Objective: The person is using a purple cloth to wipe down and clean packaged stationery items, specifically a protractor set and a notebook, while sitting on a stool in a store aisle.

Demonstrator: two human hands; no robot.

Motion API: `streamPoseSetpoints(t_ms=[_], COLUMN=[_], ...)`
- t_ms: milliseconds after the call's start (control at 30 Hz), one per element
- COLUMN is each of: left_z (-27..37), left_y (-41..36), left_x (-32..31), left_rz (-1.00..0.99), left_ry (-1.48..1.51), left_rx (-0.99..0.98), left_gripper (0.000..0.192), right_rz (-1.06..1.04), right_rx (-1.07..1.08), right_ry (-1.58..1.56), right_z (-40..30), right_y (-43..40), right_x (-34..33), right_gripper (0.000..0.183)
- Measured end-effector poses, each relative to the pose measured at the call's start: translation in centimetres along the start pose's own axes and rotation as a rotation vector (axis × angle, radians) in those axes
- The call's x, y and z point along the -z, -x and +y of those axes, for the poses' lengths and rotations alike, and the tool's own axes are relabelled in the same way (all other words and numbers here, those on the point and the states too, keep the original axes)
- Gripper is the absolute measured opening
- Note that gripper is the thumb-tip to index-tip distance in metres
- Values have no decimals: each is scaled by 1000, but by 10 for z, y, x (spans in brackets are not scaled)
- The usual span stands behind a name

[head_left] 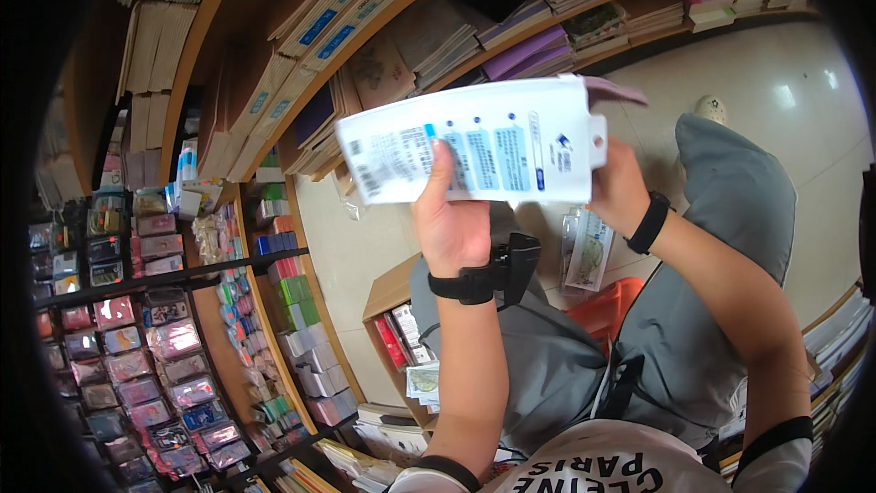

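Note:
A flat white retail package [472, 144] with blue panels, printed writing and a hang hole is held up before me. My left hand [452, 219] grips its lower edge, the thumb lying over the printed face. At the hang-hole end, my right hand [619, 185] is against the package, its fingers hidden behind it. A mauve flap or sheet [619, 90] juts out past the package's upper right corner, blurred; I cannot tell whether it is part of the package. Black straps circle both wrists, and the left one carries a black device [520, 267].
Clear plastic packs [587, 250] are on the tiled floor between my legs, near a red plastic object [612, 305]. A cardboard box [387, 301] with packaged goods sits to the left. Wooden shelves of notebooks [335, 20] curve overhead; a rack of small packaged goods [150, 356] fills the left.

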State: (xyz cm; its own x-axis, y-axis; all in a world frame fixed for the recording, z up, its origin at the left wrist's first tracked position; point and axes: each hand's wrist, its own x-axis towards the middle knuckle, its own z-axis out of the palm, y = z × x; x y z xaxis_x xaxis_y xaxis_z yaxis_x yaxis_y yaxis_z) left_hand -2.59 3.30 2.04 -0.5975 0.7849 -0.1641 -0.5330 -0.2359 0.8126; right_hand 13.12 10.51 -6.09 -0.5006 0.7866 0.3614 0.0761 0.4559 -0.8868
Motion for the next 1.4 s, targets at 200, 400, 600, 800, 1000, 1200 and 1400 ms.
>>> streamPoseSetpoints(t_ms=[200,400,600,800,1000,1200,1400], left_z=[-29,-48,-61,-49,-51,-48,-22], left_y=[2,6,22,24,31,16,7], left_x=[-18,-25,-9,0,-16,-19,-11], left_rz=[15,-138,-349,-563,-377,-142,-44], left_ry=[-92,-297,-224,-908,-618,-328,-120], left_rx=[182,104,-64,-7,41,9,-156], left_gripper=[42,53,39,24,35,66,65], right_rz=[-115,-56,71,114,74,-9,28], right_rx=[-71,287,443,303,303,250,193], right_ry=[-405,101,180,278,276,308,355], right_z=[23,-2,-19,-10,-12,-6,-6], right_y=[20,16,3,2,4,-9,-14], right_x=[-26,-3,7,14,16,18,21], right_gripper=[42,65,32,50,55,51,58])
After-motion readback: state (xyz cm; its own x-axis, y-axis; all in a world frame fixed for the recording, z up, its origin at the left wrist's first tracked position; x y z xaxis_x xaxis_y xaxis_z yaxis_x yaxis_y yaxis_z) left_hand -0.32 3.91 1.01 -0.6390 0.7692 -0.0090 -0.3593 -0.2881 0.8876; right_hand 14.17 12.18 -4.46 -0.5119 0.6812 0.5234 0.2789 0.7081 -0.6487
